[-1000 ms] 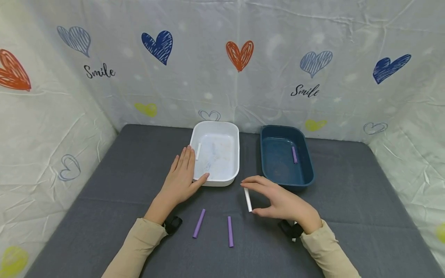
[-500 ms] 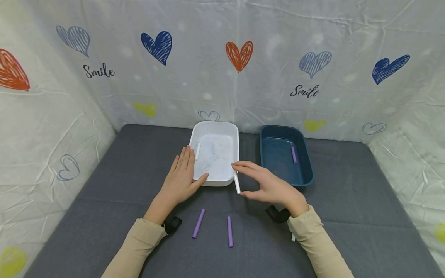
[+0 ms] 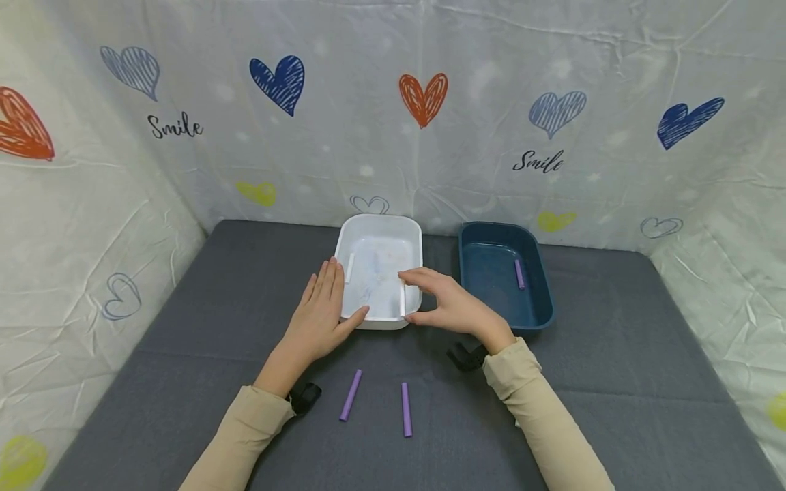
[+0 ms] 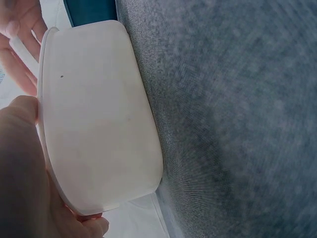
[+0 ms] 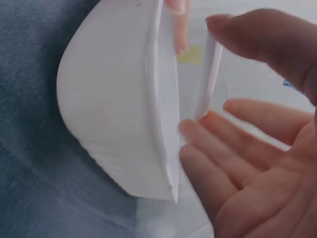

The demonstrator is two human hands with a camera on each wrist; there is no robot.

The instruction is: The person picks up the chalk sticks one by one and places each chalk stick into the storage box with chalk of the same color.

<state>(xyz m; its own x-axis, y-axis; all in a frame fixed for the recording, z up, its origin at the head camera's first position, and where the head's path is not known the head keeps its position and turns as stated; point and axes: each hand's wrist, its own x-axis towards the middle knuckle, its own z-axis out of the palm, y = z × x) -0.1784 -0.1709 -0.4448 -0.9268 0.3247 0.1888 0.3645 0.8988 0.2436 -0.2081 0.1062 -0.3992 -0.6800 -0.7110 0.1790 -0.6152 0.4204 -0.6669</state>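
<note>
Fingers of right hand [image 3: 453, 300] being held clamped on white stick [image 3: 402, 300], endwise, apparently over white tray [image 3: 379, 256], frame centre | left hand [image 3: 317, 314] being rested straight-fingered along its rim | risk being posed by uneven release: stick dropped askew

Looking at a creased whitish curtain [image 3: 362, 31] behind a dark grey tablecloth [image 3: 239, 293]. Seeing on the back panel an orange heart [image 3: 424, 100] between two dark blue hearts [image 3: 278, 85], plus pale blue hearts [image 3: 559, 112] above the black word "Smile" [image 3: 537, 161], left and right. Spotting yellow hearts [image 3: 260, 194] and thin outlined hearts [image 3: 370, 204] lower down, another orange heart [image 3: 24, 129] at far left.
</note>
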